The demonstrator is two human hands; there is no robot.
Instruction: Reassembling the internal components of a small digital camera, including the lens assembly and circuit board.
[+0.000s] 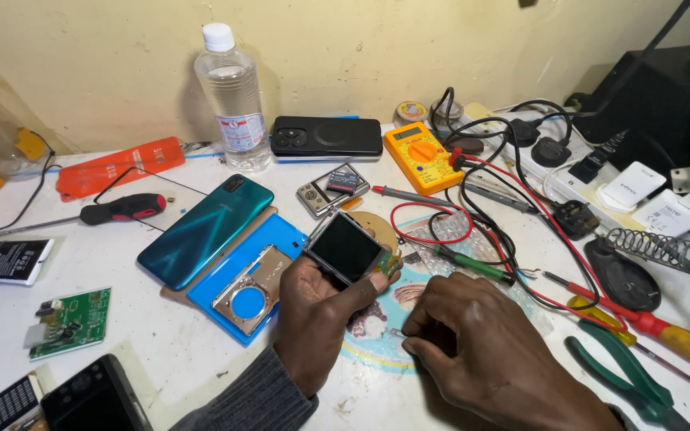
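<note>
— Where is the small screen (347,249) held?
— At twelve o'clock of the left hand (313,307), gripped by its edges. The right hand (473,335) is pinched shut on a thin tool (395,333).
— Handling?
— Light, probably fragile; edges are best gripped.

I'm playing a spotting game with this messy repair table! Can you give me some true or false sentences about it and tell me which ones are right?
1. The left hand holds a small device with a dark screen. True.
2. The clear plastic bottle has no cap. False: a white cap sits on top.
3. A yellow multimeter lies near the wall, with red and black leads running from it. True.
4. The teal phone stands upright against the wall. False: it lies flat on the table.
5. The right hand is lifted high in the air. False: it is down at the table, fingertips pinched together.
6. A screwdriver with a red and black handle lies left of the teal phone. True.
</note>
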